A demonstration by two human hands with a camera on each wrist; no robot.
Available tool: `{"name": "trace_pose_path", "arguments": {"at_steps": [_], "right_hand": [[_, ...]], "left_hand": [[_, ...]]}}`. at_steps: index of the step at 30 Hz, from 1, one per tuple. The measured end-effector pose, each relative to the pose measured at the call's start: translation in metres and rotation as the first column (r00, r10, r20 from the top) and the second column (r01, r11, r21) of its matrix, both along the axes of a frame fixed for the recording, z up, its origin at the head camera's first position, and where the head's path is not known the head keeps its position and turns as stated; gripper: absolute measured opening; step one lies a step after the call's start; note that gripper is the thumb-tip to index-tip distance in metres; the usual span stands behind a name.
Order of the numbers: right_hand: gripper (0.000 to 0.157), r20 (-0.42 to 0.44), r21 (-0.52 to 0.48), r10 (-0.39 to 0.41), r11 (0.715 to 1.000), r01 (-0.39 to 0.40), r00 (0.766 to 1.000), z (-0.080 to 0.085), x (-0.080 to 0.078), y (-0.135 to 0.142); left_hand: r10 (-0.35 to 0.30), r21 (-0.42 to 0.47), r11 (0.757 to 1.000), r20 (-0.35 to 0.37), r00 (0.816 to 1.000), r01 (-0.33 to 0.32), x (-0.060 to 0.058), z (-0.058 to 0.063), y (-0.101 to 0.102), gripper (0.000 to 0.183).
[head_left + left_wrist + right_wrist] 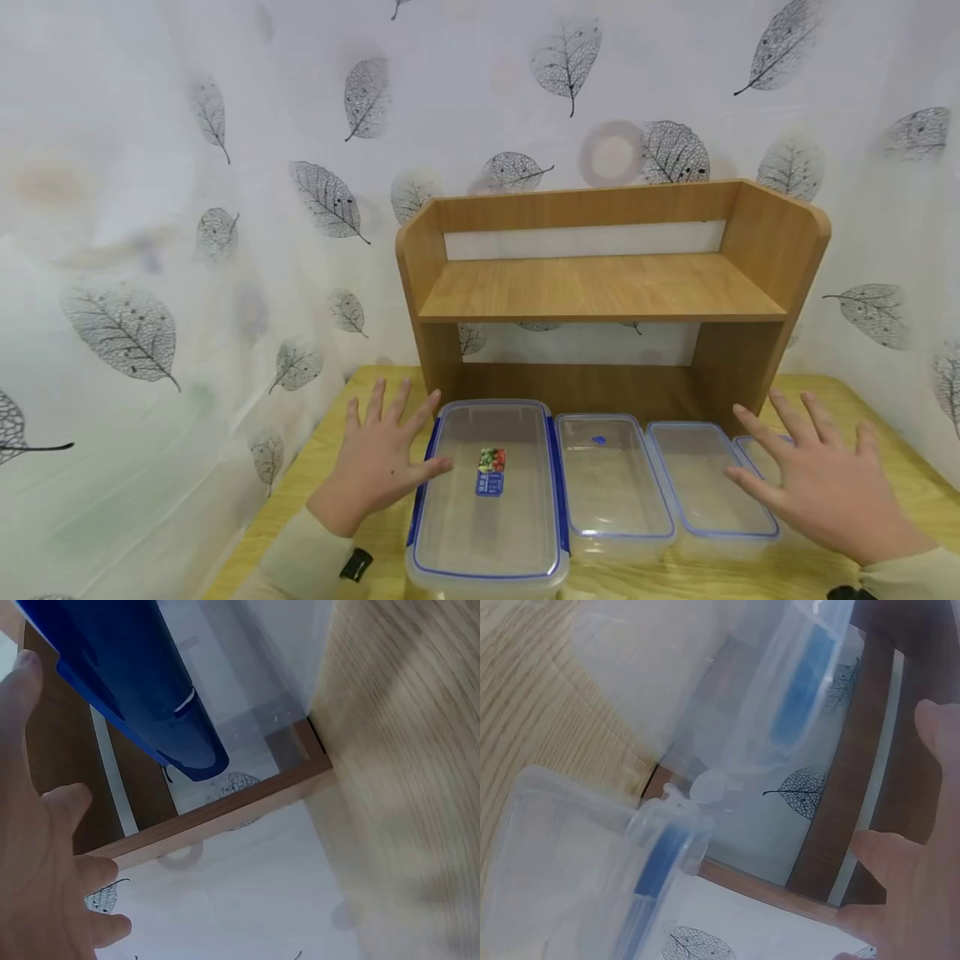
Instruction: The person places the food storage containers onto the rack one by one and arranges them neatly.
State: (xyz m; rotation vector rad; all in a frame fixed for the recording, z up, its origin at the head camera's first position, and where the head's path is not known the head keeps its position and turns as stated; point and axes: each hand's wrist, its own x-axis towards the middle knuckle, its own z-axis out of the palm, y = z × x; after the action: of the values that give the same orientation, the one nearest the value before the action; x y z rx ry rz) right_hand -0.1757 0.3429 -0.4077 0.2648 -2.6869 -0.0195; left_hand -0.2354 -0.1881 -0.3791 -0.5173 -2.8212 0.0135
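Observation:
My left hand [382,467] hovers with spread fingers at the left edge of a large clear food container [517,533], which has blue side clips and a printed label on its lid. My right hand [832,479], fingers also spread, is over the right end of the row, partly covering a small lidded container [761,454]. Between them stand two medium clear containers, one [615,483] with a small blue mark on its lid and another [712,483] beside it. In the left wrist view a blue clip [150,682] is near the hand. Neither hand holds anything.
A two-tier wooden shelf [607,287] stands behind the containers on a light wooden table [300,500]. Behind it and on the left hangs a pale wall covering [465,75] printed with leaves.

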Motion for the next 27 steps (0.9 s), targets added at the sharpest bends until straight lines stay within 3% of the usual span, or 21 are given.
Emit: {"name": "trace_pose_path", "arguments": {"at_steps": [14,23,27], "right_hand": [[0.074,0.043,-0.046,0.027,0.999,-0.025,0.999,0.001,-0.005,0.005],[0.069,0.116,-0.173,0.065,0.984,-0.044,0.991,-0.006,-0.007,0.015],[0.069,0.135,-0.196,0.075,0.979,-0.047,0.988,-0.008,-0.008,0.018]], "left_hand": [[-0.056,0.128,0.99,-0.016,0.998,0.057,-0.007,0.01,-0.003,0.088],[-0.101,0.308,0.942,-0.12,0.988,0.134,-0.008,0.017,-0.004,0.083],[-0.094,0.364,0.922,-0.121,0.988,0.133,-0.008,0.02,-0.005,0.082]]}}
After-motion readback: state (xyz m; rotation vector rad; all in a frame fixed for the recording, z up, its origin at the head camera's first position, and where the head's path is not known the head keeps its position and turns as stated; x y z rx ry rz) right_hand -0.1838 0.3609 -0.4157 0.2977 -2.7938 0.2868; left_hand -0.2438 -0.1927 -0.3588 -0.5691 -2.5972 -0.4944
